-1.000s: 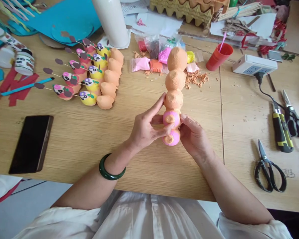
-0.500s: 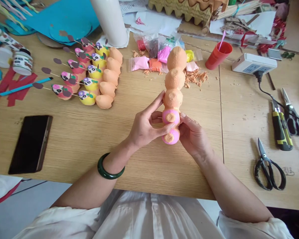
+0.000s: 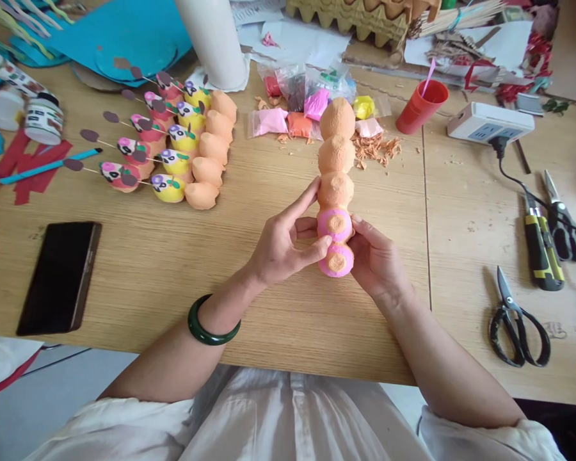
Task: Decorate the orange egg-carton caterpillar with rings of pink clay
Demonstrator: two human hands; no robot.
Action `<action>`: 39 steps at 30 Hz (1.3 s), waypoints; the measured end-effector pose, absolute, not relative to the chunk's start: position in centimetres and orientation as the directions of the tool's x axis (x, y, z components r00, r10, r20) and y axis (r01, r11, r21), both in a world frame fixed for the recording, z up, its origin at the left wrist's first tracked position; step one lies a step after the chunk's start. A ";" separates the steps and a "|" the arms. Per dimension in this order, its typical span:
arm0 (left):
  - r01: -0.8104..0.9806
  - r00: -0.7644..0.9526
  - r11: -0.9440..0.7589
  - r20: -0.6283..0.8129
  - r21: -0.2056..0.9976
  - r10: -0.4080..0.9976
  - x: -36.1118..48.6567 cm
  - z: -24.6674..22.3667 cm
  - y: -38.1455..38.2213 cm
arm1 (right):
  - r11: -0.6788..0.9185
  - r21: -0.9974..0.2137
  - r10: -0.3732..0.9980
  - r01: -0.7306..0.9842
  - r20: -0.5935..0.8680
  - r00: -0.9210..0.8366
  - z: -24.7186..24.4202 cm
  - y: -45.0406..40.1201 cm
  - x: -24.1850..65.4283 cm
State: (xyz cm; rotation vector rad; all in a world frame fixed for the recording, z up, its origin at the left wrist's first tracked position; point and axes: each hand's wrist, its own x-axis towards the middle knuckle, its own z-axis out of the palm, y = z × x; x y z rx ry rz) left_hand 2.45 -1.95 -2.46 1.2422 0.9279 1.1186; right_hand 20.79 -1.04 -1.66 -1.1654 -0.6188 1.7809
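A row of joined orange egg-carton cups (image 3: 336,153) is held over the table between both hands. Its two nearest cups are covered in pink around orange tips. My left hand (image 3: 283,243) grips the row from the left, thumb on the pink part and index finger along the side. On the right side, my right hand (image 3: 377,256) holds the edge near the pink cups, its fingertips partly hidden behind. Beyond the row lie bags of coloured clay (image 3: 298,124) and orange shavings (image 3: 377,148).
Decorated cups (image 3: 173,161) with sticks stand at the left, near a black phone (image 3: 59,278). On the right are scissors (image 3: 519,333), a utility knife (image 3: 541,253), a red cup (image 3: 422,107) and a power strip (image 3: 490,121). A white cylinder (image 3: 211,41) stands behind.
The near end of the orange row has swung slightly right, and the row looks straighter. Both hands have shifted a little with it, keeping hold.
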 end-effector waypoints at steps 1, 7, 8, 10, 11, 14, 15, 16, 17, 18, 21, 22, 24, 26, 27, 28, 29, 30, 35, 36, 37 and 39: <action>-0.132 0.234 -0.023 0.054 0.991 0.971 2.5 -2.5 -1.9 | -0.482 -0.778 0.875 -0.403 -0.455 -0.168 -1.7 -1.0 20.8; -0.143 0.206 -0.052 0.081 0.988 0.975 2.7 -2.2 -1.8 | -0.500 -0.764 0.866 -0.407 -0.456 -0.207 -1.9 -0.9 20.9; -0.145 0.198 -0.063 0.092 0.987 0.976 2.7 -2.2 -1.8 | -0.497 -0.762 0.867 -0.416 -0.453 -0.208 -1.9 -0.9 20.9; -0.145 0.193 -0.082 0.110 0.986 0.975 2.7 -2.2 -1.8 | -0.494 -0.757 0.869 -0.428 -0.448 -0.209 -1.8 -1.0 20.9; -0.146 0.194 -0.092 0.120 0.985 0.974 2.7 -2.3 -1.8 | -0.492 -0.756 0.870 -0.431 -0.446 -0.210 -1.7 -1.0 20.8; -0.160 0.210 -0.101 0.134 0.982 0.969 2.6 -2.4 -1.7 | -0.481 -0.759 0.876 -0.439 -0.435 -0.208 -1.4 -1.1 20.7; -0.176 0.218 -0.102 0.139 0.979 0.966 2.5 -2.4 -1.7 | -0.476 -0.759 0.879 -0.445 -0.431 -0.205 -1.3 -1.2 20.7; -0.196 0.225 -0.100 0.144 0.976 0.964 2.5 -2.3 -1.7 | -0.470 -0.759 0.882 -0.451 -0.428 -0.200 -1.3 -1.2 20.6; -0.213 0.227 -0.094 0.143 0.973 0.963 2.5 -2.3 -1.7 | -0.465 -0.759 0.884 -0.456 -0.424 -0.196 -1.2 -1.3 20.6; -0.224 0.225 -0.089 0.140 0.971 0.964 2.5 -2.2 -1.7 | -0.462 -0.759 0.885 -0.459 -0.422 -0.195 -1.2 -1.3 20.6; -0.218 0.196 -0.065 0.109 0.974 0.974 2.5 -2.1 -1.8 | -0.467 -0.758 0.884 -0.456 -0.419 -0.209 -1.4 -1.4 20.4; -0.210 0.186 -0.052 0.092 0.976 0.978 2.5 -2.0 -1.9 | -0.466 -0.759 0.884 -0.455 -0.418 -0.209 -1.4 -1.4 20.4; -0.209 0.178 -0.027 0.065 0.978 0.982 2.5 -1.9 -1.9 | -0.464 -0.758 0.885 -0.458 -0.419 -0.203 -1.6 -1.4 20.4; -0.226 0.200 -0.001 0.047 0.974 0.979 2.5 -1.8 -1.9 | -0.467 -0.751 0.883 -0.467 -0.428 -0.194 -1.7 -1.3 20.4; -0.244 0.215 0.009 0.045 0.970 0.976 2.5 -1.8 -1.9 | -0.473 -0.745 0.879 -0.471 -0.436 -0.193 -1.8 -1.3 20.4; -0.264 0.231 0.017 0.046 0.964 0.972 2.5 -1.7 -1.9 | -0.479 -0.740 0.875 -0.472 -0.445 -0.191 -1.8 -1.2 20.4; -0.284 0.243 0.025 0.047 0.959 0.969 2.5 -1.7 -1.9 | -0.486 -0.737 0.871 -0.469 -0.453 -0.191 -1.9 -1.2 20.5; -0.298 0.248 0.034 0.044 0.954 0.968 2.5 -1.7 -1.9 | -0.491 -0.738 0.868 -0.464 -0.458 -0.191 -1.9 -1.2 20.5; -0.299 0.200 0.039 0.022 0.953 0.980 2.6 -1.8 -1.8 | -0.462 -0.764 0.885 -0.450 -0.429 -0.179 -2.1 -1.3 20.5; -0.303 0.186 0.034 0.024 0.952 0.982 2.7 -1.8 -1.9 | -0.452 -0.767 0.890 -0.456 -0.421 -0.173 -2.1 -1.3 20.5; -0.307 0.178 0.031 0.026 0.951 0.984 2.7 -1.8 -1.9 | -0.443 -0.768 0.894 -0.462 -0.415 -0.167 -2.1 -1.3 20.5; -0.300 0.178 0.029 0.026 0.953 0.984 2.7 -1.7 -2.0 | -0.430 -0.770 0.900 -0.472 -0.405 -0.161 -2.0 -1.4 20.4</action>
